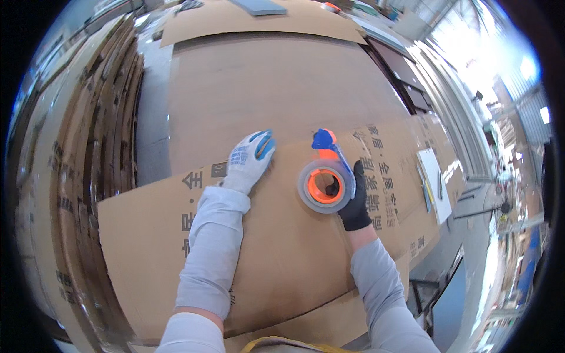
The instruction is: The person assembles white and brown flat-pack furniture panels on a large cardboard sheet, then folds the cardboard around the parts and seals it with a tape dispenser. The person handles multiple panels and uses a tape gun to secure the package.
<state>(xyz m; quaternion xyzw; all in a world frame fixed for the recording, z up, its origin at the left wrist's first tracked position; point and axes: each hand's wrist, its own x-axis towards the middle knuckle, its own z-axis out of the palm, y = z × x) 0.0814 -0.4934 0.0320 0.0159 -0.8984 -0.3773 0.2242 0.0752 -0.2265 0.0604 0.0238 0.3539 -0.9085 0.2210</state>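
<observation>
My right hand (pixel 355 205), in a black glove, grips a tape gun (pixel 324 139) with an orange hub and blue parts. A wide roll of clear packing tape (pixel 309 200) sits on its hub, and my fingers are partly hidden behind it. On the left, my left hand (pixel 250 154) wears a white glove with blue fingertips. It rests with fingers slightly curled at the far edge of a printed cardboard sheet (pixel 282 264); nothing shows in its grasp. Beyond both hands stretches a plain brown sheet (pixel 282 84), its surface smooth.
Flattened cardboard (pixel 97 110) stands stacked on edge along the left. At right, a white pad (pixel 435 185) with pens lies on the cardboard. A grey-blue strip (pixel 260 6) rests on another cardboard piece (pixel 212 26) at the far end. Dark panels (pixel 393 61) line the far right side.
</observation>
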